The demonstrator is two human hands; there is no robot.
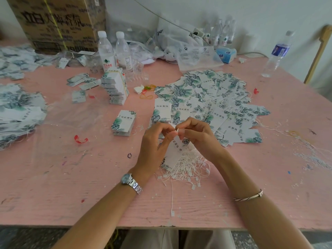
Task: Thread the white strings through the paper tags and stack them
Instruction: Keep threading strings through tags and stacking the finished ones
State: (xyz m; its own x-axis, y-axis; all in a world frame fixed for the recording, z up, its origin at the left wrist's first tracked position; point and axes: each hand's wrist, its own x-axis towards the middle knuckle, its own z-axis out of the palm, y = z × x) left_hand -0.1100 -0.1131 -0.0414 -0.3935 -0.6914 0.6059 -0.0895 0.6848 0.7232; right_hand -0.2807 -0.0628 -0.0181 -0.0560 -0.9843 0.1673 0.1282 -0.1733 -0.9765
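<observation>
A pink table [71, 177] is carrying a wide heap of loose leaf-printed tags [212, 97] beyond the hands and a tangle of white strings [186, 168] beneath them. A small stack of tags [123, 123] is sitting to the left. The left hand [154, 141] is pinching one tag [175, 150] near its top, while the right hand [197, 133] is pinching a string end [177, 131] there.

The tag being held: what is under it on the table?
Under the tag, a tangled pile of white strings spreads across the pink table. The tag, the left hand and the right hand cover part of the pile, so anything beneath there cannot be seen.
</observation>
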